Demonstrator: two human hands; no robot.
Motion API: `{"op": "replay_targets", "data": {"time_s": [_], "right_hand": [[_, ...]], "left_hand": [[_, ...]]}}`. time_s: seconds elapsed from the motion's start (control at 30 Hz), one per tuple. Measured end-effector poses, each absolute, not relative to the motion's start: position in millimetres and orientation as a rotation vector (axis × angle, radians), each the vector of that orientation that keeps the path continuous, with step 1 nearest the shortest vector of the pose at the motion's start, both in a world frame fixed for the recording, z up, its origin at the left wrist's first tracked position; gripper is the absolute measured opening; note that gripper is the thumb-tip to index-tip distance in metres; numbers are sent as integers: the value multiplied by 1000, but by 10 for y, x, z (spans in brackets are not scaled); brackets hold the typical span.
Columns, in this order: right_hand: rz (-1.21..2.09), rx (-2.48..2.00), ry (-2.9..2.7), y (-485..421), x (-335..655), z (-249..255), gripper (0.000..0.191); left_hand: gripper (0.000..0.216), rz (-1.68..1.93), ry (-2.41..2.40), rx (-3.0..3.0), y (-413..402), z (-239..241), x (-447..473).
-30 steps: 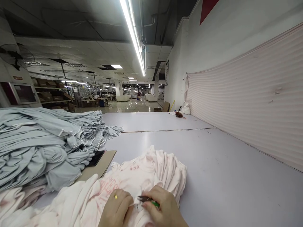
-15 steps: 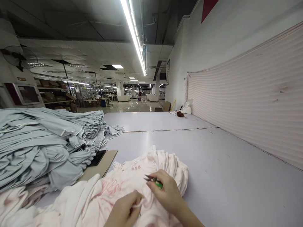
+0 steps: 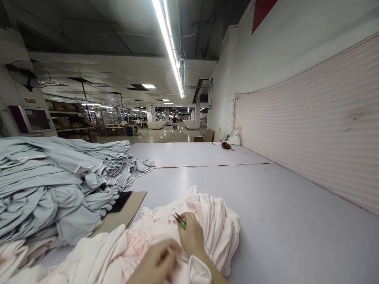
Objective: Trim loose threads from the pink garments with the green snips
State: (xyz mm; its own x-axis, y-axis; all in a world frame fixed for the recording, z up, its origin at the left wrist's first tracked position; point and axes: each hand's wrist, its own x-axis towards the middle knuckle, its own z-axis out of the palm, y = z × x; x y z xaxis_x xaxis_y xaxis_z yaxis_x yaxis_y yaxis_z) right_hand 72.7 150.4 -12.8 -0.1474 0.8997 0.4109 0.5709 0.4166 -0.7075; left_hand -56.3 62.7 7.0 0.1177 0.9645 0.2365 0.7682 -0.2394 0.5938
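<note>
Two bare hands, low in view, both on a heap of pale pink garments [image 3: 213,225] at the near edge of the grey tabletop [image 3: 275,213].

Right hand [image 3: 192,236]: clenched around small thread snips [image 3: 179,219], green handle, dark blades pointing up and left, tips just above the pink cloth, beside a row of small pink dots.

Left hand [image 3: 156,265]: on the same heap, just beside the right hand, fingers curled; blurred, so gripping cloth or merely lying on it cannot be told.

Top layer of the heap: spread fairly flat, faint red lettering left of the hands, folded layers bunched to the right.

Left of the heap: tall stack of pale grey garments [image 3: 59,181], sleeves spilling toward the middle of the tabletop.

Between the two heaps: brown cardboard sheet [image 3: 130,209], black phone [image 3: 120,202] lying on it, partly under the grey stack.

Right side: pink-striped fabric [image 3: 310,130] hung along the wall.

Far end of the tabletop: reddish tuft [image 3: 226,145], white bag [image 3: 235,138] just beside it.

Overhead: long strip light [image 3: 168,47].
</note>
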Motion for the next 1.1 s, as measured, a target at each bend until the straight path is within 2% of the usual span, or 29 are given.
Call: {"op": "replay_targets", "data": {"time_s": [0.07,0.17,0.3,0.43,0.53,0.9,1.1], "right_hand": [[460,-1244,-1813,1473,742,-164,19],[432,-1228,-1783,1478,750,-196,18],[454,-1226,-1722,1493,749,-242,15],[536,-1199,-1707,1468,785,-203,7],[532,-1172,-1750,1429,829,-154,11],[114,-1304,-1998,1326,832,-258,21],[86,-1315,-2074,1309,817,-212,23]], "left_hand": [[34,950,1830,2175,942,272,-720],[45,888,1767,2293,1390,387,-878],[33,760,1623,2406,1647,260,-932],[24,757,1618,2409,1613,117,-962],[25,784,1630,2378,1549,83,-1001],[31,791,1522,2519,1434,96,-1004],[29,766,1568,2597,1424,116,-941]]}}
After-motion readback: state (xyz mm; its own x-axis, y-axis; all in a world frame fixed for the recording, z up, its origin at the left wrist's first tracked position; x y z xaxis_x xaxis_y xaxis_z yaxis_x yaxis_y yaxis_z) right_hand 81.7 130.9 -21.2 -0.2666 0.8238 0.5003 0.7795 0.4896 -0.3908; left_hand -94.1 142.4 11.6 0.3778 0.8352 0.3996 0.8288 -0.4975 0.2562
